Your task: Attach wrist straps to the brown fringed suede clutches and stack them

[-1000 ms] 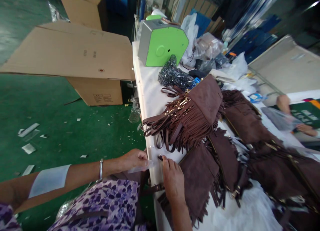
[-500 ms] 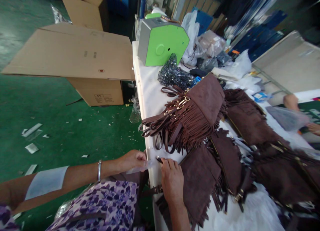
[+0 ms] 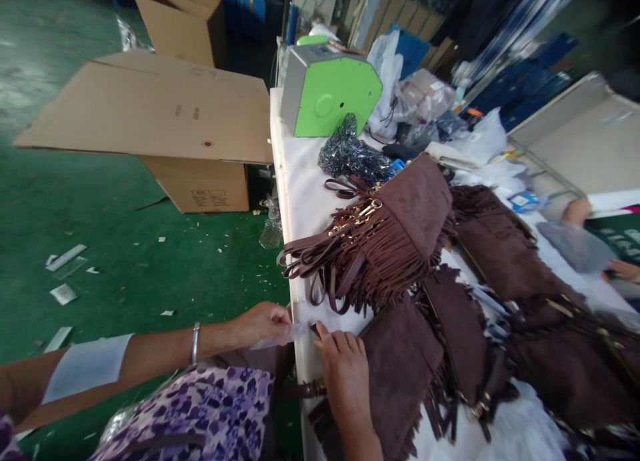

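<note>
My left hand (image 3: 267, 322) is closed in a pinch on a strip of clear plastic film (image 3: 273, 341) at the table's near edge. Facing it, my right hand (image 3: 345, 371) is closed on a small dark piece with a pale tip (image 3: 315, 329), whose kind I cannot make out. The film's end reaches close to that piece; whether they touch is unclear. Beside my right hand lies a brown suede bag (image 3: 400, 354) with fringe. A brown strap with a buckle (image 3: 313, 388) hangs at the table edge below my right wrist.
Several more fringed bags (image 3: 415, 214) cover the white table (image 3: 305, 188). Dark tinsel-like wrap (image 3: 355, 154) lies before a green-sided machine (image 3: 335, 98). A large carton (image 3: 200, 181) stands left on the green floor, among scraps. Across the table, another person's hand (image 3: 577, 211) is near a plastic bag.
The view has shifted slightly. My right hand's fingers have closed further over the small dark piece, which shows less. My left hand keeps its pinch on the film.
</note>
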{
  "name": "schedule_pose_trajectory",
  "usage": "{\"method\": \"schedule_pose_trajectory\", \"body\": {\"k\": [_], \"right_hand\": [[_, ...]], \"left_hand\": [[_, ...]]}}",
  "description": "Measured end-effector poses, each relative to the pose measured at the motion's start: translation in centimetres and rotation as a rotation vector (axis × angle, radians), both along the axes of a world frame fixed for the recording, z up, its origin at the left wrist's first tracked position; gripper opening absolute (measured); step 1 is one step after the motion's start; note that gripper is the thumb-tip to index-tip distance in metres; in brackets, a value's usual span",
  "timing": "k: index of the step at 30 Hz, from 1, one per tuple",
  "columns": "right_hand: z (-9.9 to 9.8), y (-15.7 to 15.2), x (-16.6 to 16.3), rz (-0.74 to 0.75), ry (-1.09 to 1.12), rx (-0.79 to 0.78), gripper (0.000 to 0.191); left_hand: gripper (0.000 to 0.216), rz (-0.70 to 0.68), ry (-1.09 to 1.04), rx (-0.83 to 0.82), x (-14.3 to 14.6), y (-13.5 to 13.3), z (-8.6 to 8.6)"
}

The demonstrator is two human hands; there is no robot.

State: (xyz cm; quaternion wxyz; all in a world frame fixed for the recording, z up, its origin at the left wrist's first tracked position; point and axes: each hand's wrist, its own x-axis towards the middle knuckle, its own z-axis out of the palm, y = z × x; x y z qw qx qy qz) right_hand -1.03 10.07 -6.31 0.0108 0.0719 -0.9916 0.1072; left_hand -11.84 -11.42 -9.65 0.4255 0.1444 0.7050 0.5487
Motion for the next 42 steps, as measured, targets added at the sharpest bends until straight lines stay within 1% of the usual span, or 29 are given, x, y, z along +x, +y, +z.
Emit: {"method": "schedule_pose_trajectory", "body": {"k": [5, 8, 11, 14, 17, 19, 22, 25, 27, 30, 33, 36, 39, 42], "right_hand": [[-0.4, 0.6, 0.6, -0.084, 0.022, -0.236, 0.037], [-0.5, 0.8, 1.0, -0.091, 0.004, -0.303, 0.041], [-0.2, 0.7, 1.2, -0.088, -0.004, -0.33, 0.041], [0.4, 0.5, 1.0, -0.11, -0.011, -0.366, 0.03], [1.2, 0.3, 0.7, -0.135, -0.04, -0.419, 0.018], [1.5, 0.4, 0.6, -0.122, -0.067, -0.448, 0.015], [1.5, 0.7, 0.6, -0.109, -0.083, -0.465, 0.017], [1.0, 0.9, 0.7, -0.085, -0.056, -0.456, 0.025], [0.6, 0.8, 0.8, -0.068, -0.021, -0.403, 0.028], [0.3, 0.5, 0.9, -0.073, 0.035, -0.305, 0.027], [0.2, 0.3, 1.0, -0.069, 0.046, -0.276, 0.025], [0.2, 0.5, 1.0, -0.067, 0.019, -0.299, 0.025], [0.4, 0.7, 1.0, -0.059, -0.013, -0.358, 0.026], [0.9, 0.8, 0.9, -0.051, -0.04, -0.402, 0.03]], "left_hand": [[0.035, -0.014, 0.025, -0.002, 0.1, 0.3, 0.0], [0.037, -0.03, 0.016, 0.012, 0.2, 0.6, -0.2], [0.039, -0.045, -0.075, 0.036, 0.3, 1.0, -0.2], [0.042, -0.048, -0.171, 0.065, 0.4, 1.3, 0.0], [0.044, -0.057, -0.187, 0.089, 0.5, 1.4, 0.2], [0.044, -0.075, -0.182, 0.092, 0.4, 1.5, 0.2], [0.046, -0.096, -0.174, 0.093, 0.4, 1.6, 0.3], [0.048, -0.101, -0.171, 0.094, 0.4, 1.7, 0.6], [0.048, -0.101, -0.164, 0.091, 0.3, 1.8, 0.7], [0.045, -0.109, -0.166, 0.094, 0.3, 1.6, 0.4], [0.041, -0.113, -0.185, 0.1, 0.3, 1.4, 0.1], [0.041, -0.11, -0.196, 0.105, 0.2, 1.3, 0.3], [0.042, -0.118, -0.198, 0.109, 0.1, 1.4, 0.6], [0.045, -0.124, -0.194, 0.112, 0.0, 1.5, 0.5]]}}
